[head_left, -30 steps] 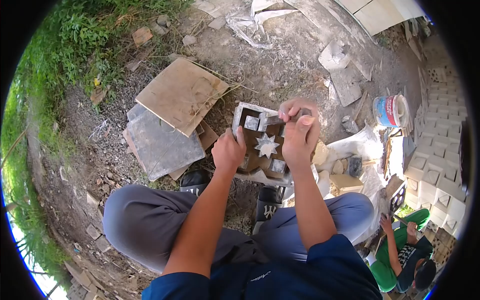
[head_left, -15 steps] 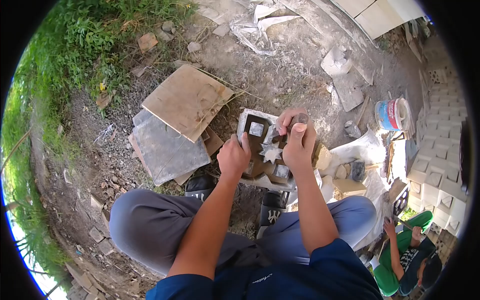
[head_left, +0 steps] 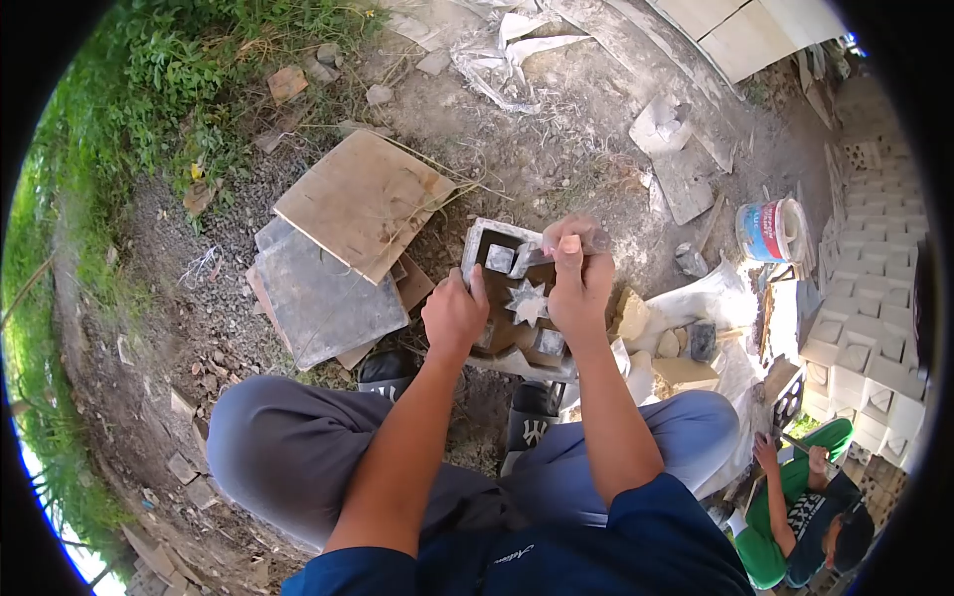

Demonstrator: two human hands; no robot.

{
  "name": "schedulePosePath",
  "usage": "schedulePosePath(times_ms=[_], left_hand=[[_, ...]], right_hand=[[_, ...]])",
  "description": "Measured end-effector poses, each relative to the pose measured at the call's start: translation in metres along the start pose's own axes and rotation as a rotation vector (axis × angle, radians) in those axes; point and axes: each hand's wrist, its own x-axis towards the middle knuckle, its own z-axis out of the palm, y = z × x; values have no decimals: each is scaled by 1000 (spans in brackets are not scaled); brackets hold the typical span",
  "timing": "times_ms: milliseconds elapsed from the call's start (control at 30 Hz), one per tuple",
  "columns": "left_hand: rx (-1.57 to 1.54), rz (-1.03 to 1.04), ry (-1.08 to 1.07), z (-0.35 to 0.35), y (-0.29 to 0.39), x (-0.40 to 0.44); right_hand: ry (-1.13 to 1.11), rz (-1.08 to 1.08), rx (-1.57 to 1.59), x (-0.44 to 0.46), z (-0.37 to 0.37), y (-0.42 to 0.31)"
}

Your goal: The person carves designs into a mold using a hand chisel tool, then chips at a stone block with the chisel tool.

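On the ground before me sits a square, grey mould (head_left: 509, 225) with a star-shaped piece (head_left: 527, 303) at its centre and square pieces near its corners. Brown material covers much of its inside. My left hand (head_left: 455, 316) is closed on the mould's left side, thumb along the rim. Above the right side, my right hand (head_left: 583, 283) is closed around a short hand tool (head_left: 599, 239) with a rounded handle end. A pale, flat part like a blade points toward the mould's upper middle. Blur and my fingers hide the tool's exact kind.
Flat boards (head_left: 363, 204) are stacked to the left. On the right are stone chunks (head_left: 686, 373), white sheeting (head_left: 686, 293), a paint bucket (head_left: 772, 230) and stacked pale blocks (head_left: 874, 308). A co-worker in green trousers (head_left: 765, 521) sits at the lower right.
My right hand and its tool have shifted slightly over the mould, and the tool looks blurred. My left hand keeps its place on the mould. The whole view has moved slightly left.
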Motion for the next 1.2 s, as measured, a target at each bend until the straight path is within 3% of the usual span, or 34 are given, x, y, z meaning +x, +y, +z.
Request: schedulePosePath(times_ms=[133, 167, 300, 367, 600, 867, 1067, 1133, 1200], left_hand=[[0, 12, 1, 2, -4, -4], [-9, 10, 8, 2, -4, -4], [-49, 1, -7, 6, -10, -5], [-85, -5, -3, 4, -12, -3], [-155, -42, -10, 3, -12, -6], [-140, -31, -9, 0, -10, -5], [-159, -49, -29, 2, -12, -3], [-170, -43, -32, 2, -12, -3], [-156, -24, -17, 3, -11, -5]], right_hand=[[-9, -81, 5, -12, 0, 16], [4, -16, 112, -13, 1, 26], [26, 101, 22, -5, 0, 1], [69, 0, 249, -2, -3, -19], [-92, -197, 437, -4, -30, -51], [-184, -18, 572, -11, -8, -43], [-91, 31, 384, -12, 16, -34], [-205, -5, 45, -9, 17, -24], [-210, 25, -24, -10, 28, -12]])
